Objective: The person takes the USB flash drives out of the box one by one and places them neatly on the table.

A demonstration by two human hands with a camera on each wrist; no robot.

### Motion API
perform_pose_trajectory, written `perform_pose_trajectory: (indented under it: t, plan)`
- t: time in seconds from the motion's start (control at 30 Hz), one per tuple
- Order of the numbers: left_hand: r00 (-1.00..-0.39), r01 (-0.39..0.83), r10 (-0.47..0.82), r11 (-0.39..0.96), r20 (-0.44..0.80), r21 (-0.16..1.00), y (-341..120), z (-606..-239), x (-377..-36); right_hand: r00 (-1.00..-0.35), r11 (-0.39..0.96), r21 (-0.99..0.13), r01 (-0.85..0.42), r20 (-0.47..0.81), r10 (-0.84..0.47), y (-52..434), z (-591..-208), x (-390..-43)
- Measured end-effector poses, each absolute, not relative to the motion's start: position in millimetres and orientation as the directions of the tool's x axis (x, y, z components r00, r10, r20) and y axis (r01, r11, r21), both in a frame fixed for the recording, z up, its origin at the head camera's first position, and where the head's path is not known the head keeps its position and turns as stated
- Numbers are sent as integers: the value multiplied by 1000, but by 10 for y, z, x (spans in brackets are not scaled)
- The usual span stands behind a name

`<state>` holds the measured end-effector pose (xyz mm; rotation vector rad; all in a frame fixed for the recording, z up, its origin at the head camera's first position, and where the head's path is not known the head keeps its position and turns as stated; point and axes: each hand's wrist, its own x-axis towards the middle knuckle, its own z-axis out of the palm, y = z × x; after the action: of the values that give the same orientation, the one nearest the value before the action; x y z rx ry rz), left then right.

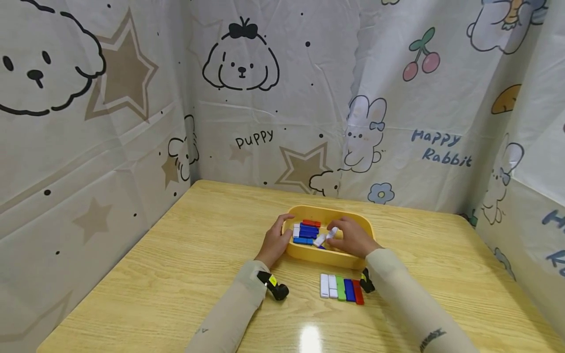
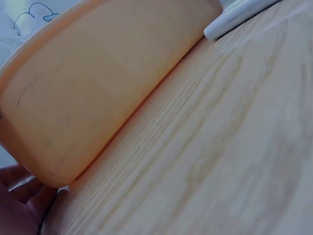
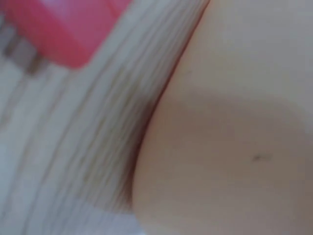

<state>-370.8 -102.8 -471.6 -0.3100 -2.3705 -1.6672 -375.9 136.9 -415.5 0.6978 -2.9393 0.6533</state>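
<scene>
Pinching white oblong plastic block (image 1: pixel 332 233) with right hand (image 1: pixel 353 239) inside yellow oval plastic bin (image 1: pixel 311 253), gripping bin's left end with left hand (image 1: pixel 274 242), flat multicoloured plastic blocks (image 1: pixel 341 288) before bin.

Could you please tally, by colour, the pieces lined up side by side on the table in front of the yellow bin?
White pieces: 2
Green piece: 1
Blue piece: 1
Red piece: 1
Total: 5
</scene>
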Motion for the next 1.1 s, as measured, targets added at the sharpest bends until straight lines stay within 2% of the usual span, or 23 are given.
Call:
perform_pose_trajectory:
  t: [0.63,0.83,1.1]
  plan:
    - [-953,295,40,351,300,889,-1025,-4703,-3705,-790,721,-336,-605,365,-493,1493,-3986,-3283]
    - [-953,295,37,347,301,890,-1030,-4710,-3711,-780,709,-341,-617,384,-494,1567,-3994,-3115]
    - [-953,294,41,350,299,889,-1021,-4722,-3712,-707,647,-311,-696,455,-542,1542,-4088,-2926]
